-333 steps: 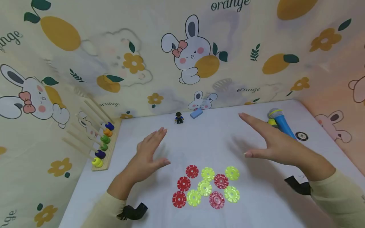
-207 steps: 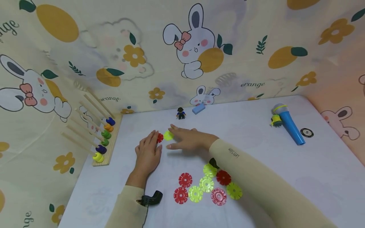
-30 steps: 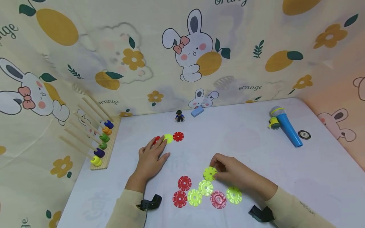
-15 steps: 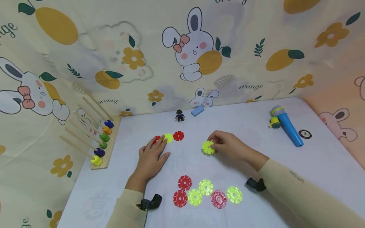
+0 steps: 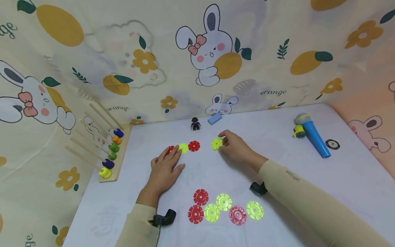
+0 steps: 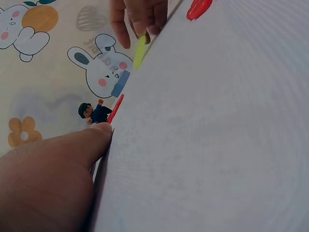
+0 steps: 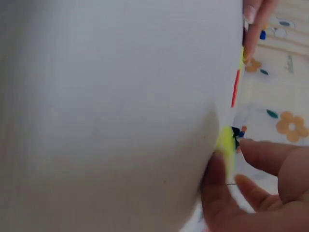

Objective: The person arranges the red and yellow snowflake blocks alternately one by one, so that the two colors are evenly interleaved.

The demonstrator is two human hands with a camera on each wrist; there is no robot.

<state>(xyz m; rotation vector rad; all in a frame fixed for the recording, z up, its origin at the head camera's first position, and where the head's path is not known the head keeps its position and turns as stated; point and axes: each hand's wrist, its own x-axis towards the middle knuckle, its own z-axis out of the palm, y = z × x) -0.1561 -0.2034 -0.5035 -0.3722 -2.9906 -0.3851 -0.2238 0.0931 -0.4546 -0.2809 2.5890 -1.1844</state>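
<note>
My right hand pinches a yellow-green notched plastic disc between thumb and fingers, at the right of a short row. In the right wrist view that disc stands tilted in the fingertips. The row holds a red disc, a yellow-green disc and another red disc. My left hand lies flat with fingers extended, its fingertips on the row's left end and partly covering the leftmost red disc. Nearer me lie red discs and yellow-green discs in a loose group.
A wooden peg stand with coloured beads is at the left. A toy figure and a blue block sit by the back wall. At the right are a blue toy microphone, a small yellow-green toy and a black-and-white round chip.
Earlier both hands hovered empty; a row of discs has since formed at the back. Within the last second my right hand carried a yellow-green disc from the near group toward it.
</note>
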